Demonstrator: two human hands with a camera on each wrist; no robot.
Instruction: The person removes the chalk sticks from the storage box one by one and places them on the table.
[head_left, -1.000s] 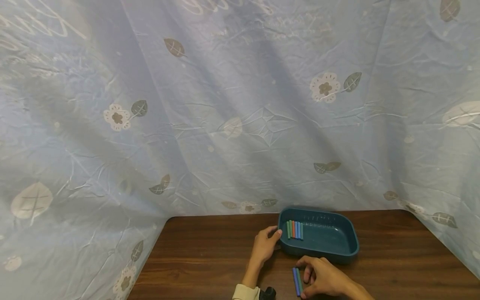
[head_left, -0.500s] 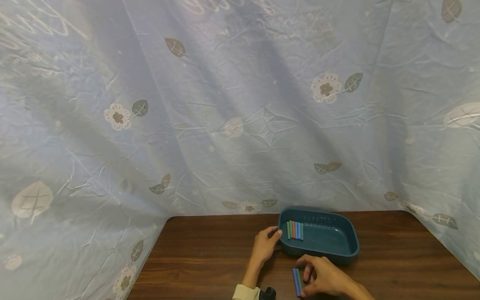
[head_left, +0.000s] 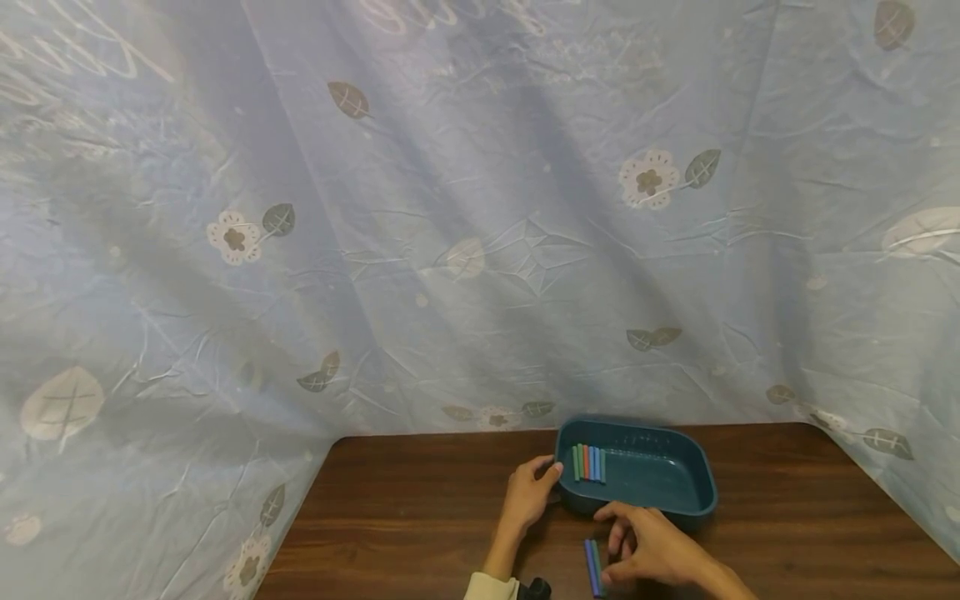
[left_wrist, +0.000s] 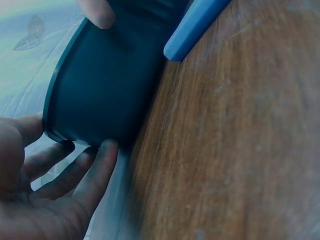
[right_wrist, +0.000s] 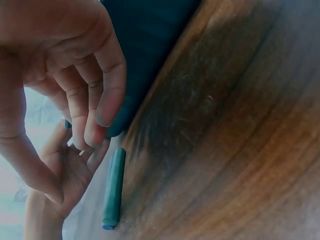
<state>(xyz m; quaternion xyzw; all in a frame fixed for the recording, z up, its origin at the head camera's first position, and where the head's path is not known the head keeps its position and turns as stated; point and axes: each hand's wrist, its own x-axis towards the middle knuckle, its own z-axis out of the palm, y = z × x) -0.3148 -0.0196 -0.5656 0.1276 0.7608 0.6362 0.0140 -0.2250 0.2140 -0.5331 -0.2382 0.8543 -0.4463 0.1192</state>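
At the left end of a dark teal tray (head_left: 711, 487), my left hand (head_left: 528, 493) grips the wall, thumb over the rim and fingers (left_wrist: 97, 175) against the outside. Several crayon-like sticks (head_left: 588, 463) in green, red and blue lie side by side within the tray. In front of it, a purple-blue stick (head_left: 591, 568) and a green stick (right_wrist: 114, 190) lie together on the table. My right hand (head_left: 651, 546) hovers just right of this pair, thumb and bent fingers spread apart, holding nothing. The right wrist view shows the green stick below those fingertips.
The brown wooden table (head_left: 405, 500) ends at a pale blue curtain (head_left: 465, 325) with flower and leaf prints, close behind the tray. A black device (head_left: 536, 589) is at the left wrist, by a cream sleeve (head_left: 491, 586).
My right hand has drawn slightly away from the green stick, and its thumb sits a little higher. The left hand and tray keep their places; the head view tilts slightly.
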